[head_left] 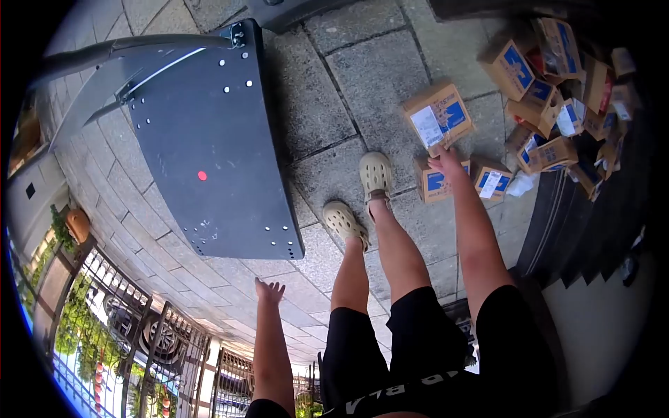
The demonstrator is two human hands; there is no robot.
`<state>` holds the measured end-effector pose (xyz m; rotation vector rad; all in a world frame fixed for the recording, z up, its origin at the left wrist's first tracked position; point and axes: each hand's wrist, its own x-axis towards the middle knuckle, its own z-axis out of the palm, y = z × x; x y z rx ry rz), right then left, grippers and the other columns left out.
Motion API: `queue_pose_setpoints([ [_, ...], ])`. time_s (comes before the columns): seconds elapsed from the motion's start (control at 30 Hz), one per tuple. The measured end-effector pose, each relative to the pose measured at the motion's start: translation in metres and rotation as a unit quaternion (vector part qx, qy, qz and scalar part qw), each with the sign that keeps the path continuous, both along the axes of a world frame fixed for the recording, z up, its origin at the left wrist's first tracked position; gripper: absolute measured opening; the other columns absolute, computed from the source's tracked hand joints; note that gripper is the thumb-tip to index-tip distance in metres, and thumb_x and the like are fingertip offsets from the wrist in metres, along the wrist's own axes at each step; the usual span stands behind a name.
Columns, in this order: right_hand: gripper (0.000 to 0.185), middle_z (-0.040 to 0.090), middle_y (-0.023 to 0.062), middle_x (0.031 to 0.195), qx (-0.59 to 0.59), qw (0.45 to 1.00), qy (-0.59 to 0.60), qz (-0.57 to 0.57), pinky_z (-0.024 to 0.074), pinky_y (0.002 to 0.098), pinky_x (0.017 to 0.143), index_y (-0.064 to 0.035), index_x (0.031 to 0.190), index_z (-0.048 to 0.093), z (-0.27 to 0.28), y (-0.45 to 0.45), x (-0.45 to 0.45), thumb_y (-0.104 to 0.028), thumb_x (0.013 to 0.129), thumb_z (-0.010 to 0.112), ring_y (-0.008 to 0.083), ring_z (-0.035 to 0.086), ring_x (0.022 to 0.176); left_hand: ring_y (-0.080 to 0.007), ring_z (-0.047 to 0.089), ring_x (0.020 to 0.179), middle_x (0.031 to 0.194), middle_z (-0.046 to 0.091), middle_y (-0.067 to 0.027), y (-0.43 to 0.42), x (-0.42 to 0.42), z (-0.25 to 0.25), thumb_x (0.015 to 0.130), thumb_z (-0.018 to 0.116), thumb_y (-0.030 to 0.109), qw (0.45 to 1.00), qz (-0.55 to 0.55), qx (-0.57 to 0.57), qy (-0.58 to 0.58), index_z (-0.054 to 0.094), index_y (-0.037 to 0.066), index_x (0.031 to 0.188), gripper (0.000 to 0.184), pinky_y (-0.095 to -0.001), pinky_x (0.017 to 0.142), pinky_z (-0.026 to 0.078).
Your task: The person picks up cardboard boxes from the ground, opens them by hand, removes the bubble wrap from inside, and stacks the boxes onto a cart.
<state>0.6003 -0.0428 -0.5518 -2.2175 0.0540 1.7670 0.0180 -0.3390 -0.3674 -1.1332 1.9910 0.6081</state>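
My right hand (447,162) is closed on the near corner of a brown cardboard box (453,115) with blue print and a white label. Its fingertips are partly hidden by the angle. Two more cardboard boxes lie close to that hand, one a blue-printed box (433,182) partly behind it and the other a labelled box (490,180) to its right. My left hand (270,290) hangs with fingers spread, holding nothing. Nearest to it is the dark flat platform (209,139) of a cart, whose near edge lies beyond the fingers.
A heap of cardboard boxes (557,104) lies on the paving at the right, beside dark steps (568,223). The cart's bent metal handle (139,45) rises at the upper left. My feet in beige clogs (376,174) stand between cart and boxes. A metal gate (125,334) is at lower left.
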Motion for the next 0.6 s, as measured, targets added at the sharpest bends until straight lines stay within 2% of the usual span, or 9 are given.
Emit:
queue_pose_setpoints([
  [0.13,0.048,0.051,0.0153,0.126,0.009,0.995,0.024,-0.098,0.058,0.0415,0.085,-0.0088,0.137,0.039,-0.021,0.001,0.004,-0.027,0.098,0.058,0.0343,0.065,0.101,-0.03,0.011,0.15,0.163,0.005,-0.0093,-0.043,0.022,-0.052,0.092,0.031,0.069,0.999,0.021,0.013,-0.02,-0.002,0.022,0.156,0.086,-0.0556,0.117,0.012],
  [0.23,0.047,0.055,0.0105,0.121,-0.061,0.99,-0.003,-0.124,0.0544,0.0292,0.078,-0.0141,0.135,0.044,-0.035,0.002,0.004,-0.04,0.098,0.056,0.0274,0.067,0.094,-0.0268,0.016,0.149,0.162,0.017,-0.0075,-0.044,0.024,-0.082,0.093,0.019,0.072,0.985,-0.061,0.12,-0.108,0.009,0.02,0.156,0.082,-0.0566,0.117,0.007],
  [0.27,0.047,0.055,0.0105,0.121,-0.063,0.991,0.0,-0.114,0.0544,0.0292,0.078,-0.0141,0.135,0.044,-0.038,0.0,0.004,-0.04,0.098,0.056,0.0274,0.067,0.094,-0.0271,0.018,0.148,0.162,0.017,-0.0082,-0.043,0.024,-0.089,0.093,0.017,0.072,0.982,-0.048,0.149,-0.104,0.01,0.019,0.156,0.082,-0.0572,0.117,0.007],
  [0.4,0.03,0.064,-0.0013,0.089,-0.012,0.994,0.046,-0.103,0.0416,0.0215,0.058,-0.0172,0.105,0.06,-0.061,-0.018,0.027,-0.046,0.094,0.061,0.0128,0.061,0.074,-0.0275,0.022,0.147,0.161,0.02,-0.0088,-0.04,0.02,-0.117,0.092,0.016,0.074,0.984,-0.039,0.161,-0.07,0.014,0.018,0.155,0.084,-0.0571,0.116,0.01],
  [0.43,0.027,0.057,-0.0051,0.075,-0.043,0.99,0.025,-0.134,0.0351,0.0206,0.051,-0.019,0.097,0.061,-0.057,-0.015,0.019,-0.046,0.093,0.063,0.0079,0.053,0.062,-0.0278,0.024,0.146,0.16,0.02,-0.009,-0.04,0.021,-0.12,0.092,0.016,0.074,0.985,-0.064,0.139,-0.076,0.015,0.017,0.155,0.085,-0.0571,0.116,0.011],
  [0.47,0.027,0.057,-0.0051,0.075,-0.045,0.99,0.03,-0.127,0.0351,0.0206,0.051,-0.019,0.097,0.061,-0.054,-0.014,0.011,-0.046,0.093,0.063,0.0079,0.053,0.062,-0.0278,0.024,0.146,0.16,0.02,-0.009,-0.04,0.023,-0.121,0.092,0.016,0.074,0.986,-0.058,0.137,-0.069,0.015,0.017,0.155,0.085,-0.0571,0.116,0.011],
  [0.53,0.027,0.047,-0.0062,0.066,-0.058,0.988,0.002,-0.141,0.0302,0.0209,0.046,-0.0198,0.095,0.06,-0.044,-0.013,0.001,-0.046,0.092,0.065,0.0061,0.042,0.052,-0.0293,0.027,0.144,0.16,0.021,-0.0088,-0.042,0.027,-0.119,0.091,0.019,0.075,0.995,-0.096,0.015,0.022,0.015,0.017,0.155,0.086,-0.0574,0.115,0.014],
  [0.57,0.026,0.04,-0.0068,0.063,-0.057,0.986,-0.015,-0.158,0.0263,0.0217,0.043,-0.0207,0.094,0.059,-0.037,-0.009,-0.009,-0.045,0.09,0.067,0.0059,0.034,0.049,-0.0305,0.028,0.143,0.159,0.021,-0.0083,-0.043,0.027,-0.114,0.091,0.023,0.076,0.995,-0.093,0.023,0.026,0.013,0.018,0.155,0.087,-0.058,0.114,0.015],
  [0.6,0.026,0.04,-0.0068,0.063,-0.055,0.986,-0.016,-0.153,0.0263,0.0217,0.043,-0.0207,0.094,0.059,-0.033,-0.005,-0.022,-0.045,0.09,0.067,0.0059,0.034,0.049,-0.0305,0.028,0.143,0.159,0.021,-0.0083,-0.049,0.023,-0.117,0.091,0.023,0.076,0.995,-0.088,0.025,0.026,0.013,0.018,0.155,0.087,-0.058,0.114,0.015],
])
